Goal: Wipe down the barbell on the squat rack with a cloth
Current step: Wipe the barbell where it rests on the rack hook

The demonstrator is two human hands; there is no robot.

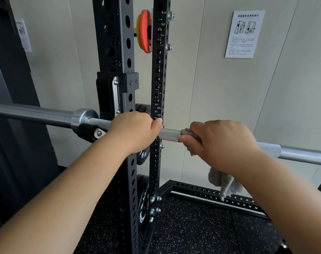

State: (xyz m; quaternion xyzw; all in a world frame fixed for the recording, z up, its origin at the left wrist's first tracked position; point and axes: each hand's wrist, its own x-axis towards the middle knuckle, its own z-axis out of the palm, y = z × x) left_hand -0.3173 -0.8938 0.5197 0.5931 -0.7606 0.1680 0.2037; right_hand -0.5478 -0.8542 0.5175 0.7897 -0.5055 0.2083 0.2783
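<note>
The barbell sits across the black squat rack, resting in the hook by the front upright, its silver sleeve sticking out to the left. The left hand is wrapped straight around the bare shaft just beside that upright — fingers curled over the top. The right hand grips a grey cloth bunched around the knurled part of the bar, close to the left hand, with the loose end dangling under the wrist. An orange plate hangs higher up, and there's a paper notice on the wall.
</note>
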